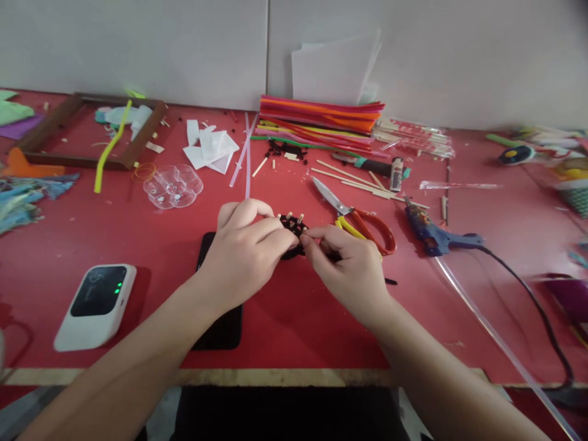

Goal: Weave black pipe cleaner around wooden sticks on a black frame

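Between my hands is a small round black piece with short pale wooden pegs standing up around its rim. My left hand grips it from the left, thumb and fingers closed over its near side. My right hand pinches its right edge with thumb and forefinger. The near part of the piece is hidden by my fingers. Below my left hand lies a black phone, partly covered by the wrist. Red-and-yellow-handled scissors rest just beyond my right hand.
A blue glue gun with a clear glue stick and black cord lies right. Behind are coloured pipe cleaners, thin wooden sticks and white paper scraps. Left are a clear plastic case, brown frame and white device.
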